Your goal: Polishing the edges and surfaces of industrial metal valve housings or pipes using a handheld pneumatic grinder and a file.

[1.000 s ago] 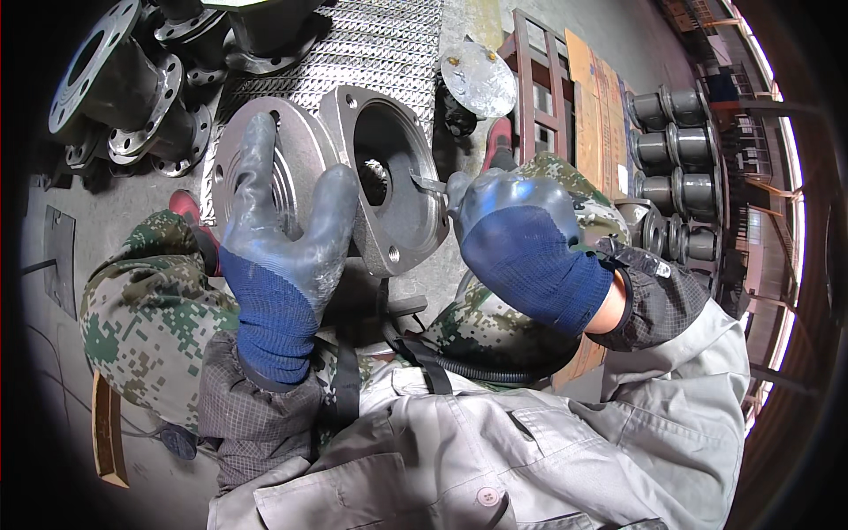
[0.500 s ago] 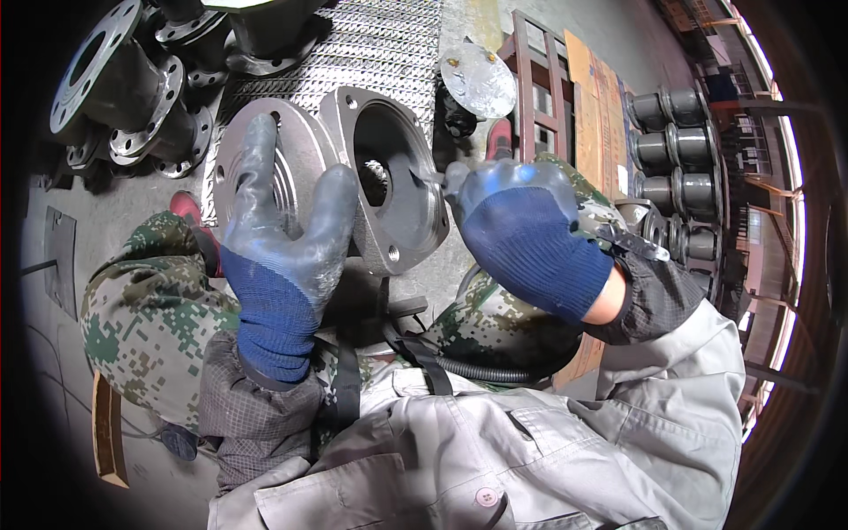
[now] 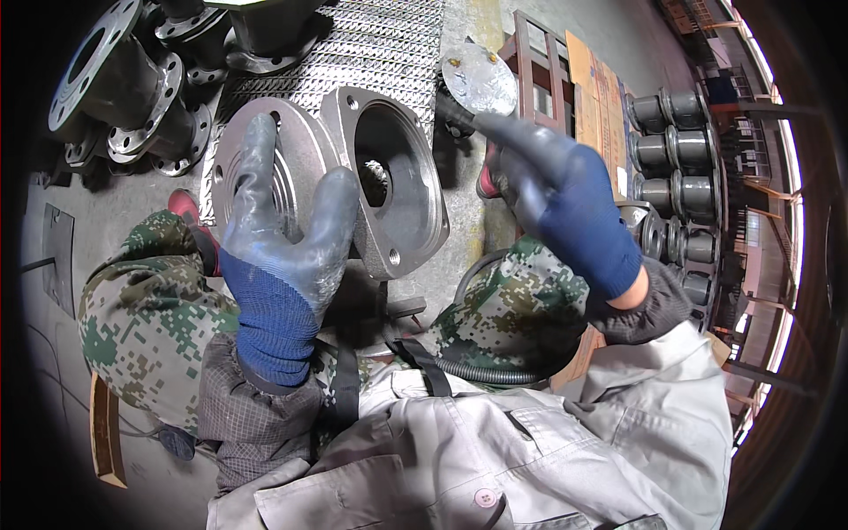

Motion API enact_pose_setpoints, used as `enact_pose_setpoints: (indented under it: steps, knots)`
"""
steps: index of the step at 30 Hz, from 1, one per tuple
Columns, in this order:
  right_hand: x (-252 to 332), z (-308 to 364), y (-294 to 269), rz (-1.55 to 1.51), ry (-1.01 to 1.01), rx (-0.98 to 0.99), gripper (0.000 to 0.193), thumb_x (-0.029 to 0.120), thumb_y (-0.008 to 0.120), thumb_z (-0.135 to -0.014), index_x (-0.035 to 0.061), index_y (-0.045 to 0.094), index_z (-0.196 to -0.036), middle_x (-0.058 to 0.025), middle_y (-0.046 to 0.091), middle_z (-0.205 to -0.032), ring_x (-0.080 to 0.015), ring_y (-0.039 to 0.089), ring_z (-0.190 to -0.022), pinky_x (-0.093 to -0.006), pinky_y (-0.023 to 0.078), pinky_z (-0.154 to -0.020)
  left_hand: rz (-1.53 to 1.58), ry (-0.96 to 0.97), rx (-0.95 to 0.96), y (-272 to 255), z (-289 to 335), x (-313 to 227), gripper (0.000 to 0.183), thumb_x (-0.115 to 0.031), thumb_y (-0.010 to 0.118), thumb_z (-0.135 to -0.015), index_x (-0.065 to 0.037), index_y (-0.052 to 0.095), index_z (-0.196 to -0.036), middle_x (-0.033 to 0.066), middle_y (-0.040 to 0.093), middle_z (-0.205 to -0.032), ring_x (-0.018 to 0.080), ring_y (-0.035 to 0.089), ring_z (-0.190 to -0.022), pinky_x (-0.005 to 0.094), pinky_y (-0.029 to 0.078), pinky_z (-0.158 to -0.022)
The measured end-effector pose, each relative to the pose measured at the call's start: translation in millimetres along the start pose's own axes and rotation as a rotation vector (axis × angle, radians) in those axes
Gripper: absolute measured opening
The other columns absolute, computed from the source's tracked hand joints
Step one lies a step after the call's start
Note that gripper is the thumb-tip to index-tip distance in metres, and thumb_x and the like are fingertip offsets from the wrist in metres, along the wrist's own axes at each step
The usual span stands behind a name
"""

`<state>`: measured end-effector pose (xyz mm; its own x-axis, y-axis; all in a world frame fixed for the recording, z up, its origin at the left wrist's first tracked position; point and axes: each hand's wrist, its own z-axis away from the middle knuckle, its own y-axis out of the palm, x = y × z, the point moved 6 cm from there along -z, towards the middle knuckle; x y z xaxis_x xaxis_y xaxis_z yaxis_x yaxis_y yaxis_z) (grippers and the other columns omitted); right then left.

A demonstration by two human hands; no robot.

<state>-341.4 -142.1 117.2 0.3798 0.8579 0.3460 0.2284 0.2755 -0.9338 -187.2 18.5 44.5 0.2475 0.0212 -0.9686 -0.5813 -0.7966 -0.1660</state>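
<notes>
A grey flanged metal casting [image 3: 420,231] stands tilted between my knees, its wide hollow opening turned to the right. My left hand [image 3: 287,238], in a blue knit glove with a grey coated palm, grips its round ringed flange [image 3: 231,146]. The index finger lies along the flange face, and the thumb reaches over toward the body. Right of the casting and apart from it, my right hand [image 3: 552,181] is raised in a matching glove. Its fingers are stretched out and slightly blurred. No tool shows in it.
Several dark flanged castings [image 3: 146,106] stand at far left beside a patterned metal plate [image 3: 371,40]. A round metal disc [image 3: 480,79] and a brown metal frame [image 3: 541,79] lie beyond my right hand. Cardboard [image 3: 596,97] and stacked castings [image 3: 654,150] stand further right. A hose [image 3: 495,374] crosses my lap.
My right hand has drawn away from the casting's opening, moving right, and its closed fingers have stretched out. The dark tool tip at the opening is out of sight. My left hand stays put.
</notes>
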Motion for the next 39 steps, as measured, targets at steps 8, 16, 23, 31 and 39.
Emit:
enact_pose_setpoints:
  steps: [8,16,23,31,39]
  knots:
    - [-69.2,15.3,116.3,-0.055,0.595,-0.160,0.070,0.027,0.074,-0.084,-0.0099,0.041,-0.135,-0.0142,0.064,-0.102,-0.0224,0.065,-0.094,-0.0316,0.054,-0.080,0.062,-0.016,0.012,15.6,-1.6,-0.3,0.068,0.000,0.070,-0.084,0.007,0.037,-0.143,0.0150,0.059,-0.120,0.0144,0.060,-0.101,0.0252,0.049,-0.089]
    - [-94.0,0.8,170.8,-0.337,0.676,0.081,0.076,0.023,0.072,-0.084,0.0044,0.025,-0.141,-0.0241,0.057,-0.101,-0.0313,0.062,-0.101,-0.0384,0.054,-0.081,0.231,-0.115,-0.011,10.6,0.0,7.5,0.069,0.006,0.067,-0.083,0.003,0.037,-0.144,0.0173,0.060,-0.117,0.0169,0.062,-0.100,0.0240,0.054,-0.086]
    - [-48.2,-0.5,107.5,0.071,0.710,-0.100,0.089,0.038,0.080,-0.075,-0.0076,0.039,-0.139,-0.0297,0.055,-0.127,-0.0341,0.057,-0.118,-0.0370,0.047,-0.097,0.154,-0.070,0.050,19.5,0.4,13.8,0.067,0.012,0.066,-0.081,0.001,0.040,-0.142,0.0191,0.057,-0.123,0.0178,0.062,-0.103,0.0244,0.057,-0.085]
    - [-68.4,-8.8,73.1,-0.575,0.574,-0.505,0.077,0.031,0.078,-0.079,-0.0100,0.042,-0.134,-0.0253,0.062,-0.116,-0.0269,0.062,-0.108,-0.0371,0.050,-0.092,0.337,-0.194,0.042,13.1,1.4,19.0,0.067,0.005,0.069,-0.082,0.002,0.040,-0.142,0.0158,0.056,-0.123,0.0179,0.061,-0.102,0.0242,0.055,-0.086]
    - [-96.3,-8.8,114.1,-0.522,0.567,-0.378,0.091,0.047,0.080,-0.068,-0.0071,0.046,-0.133,-0.0269,0.061,-0.119,-0.0339,0.062,-0.110,-0.0392,0.050,-0.093,0.251,-0.146,0.045,13.3,0.8,10.4,0.070,0.005,0.070,-0.081,0.004,0.037,-0.143,0.0162,0.056,-0.122,0.0139,0.063,-0.094,0.0219,0.054,-0.082]
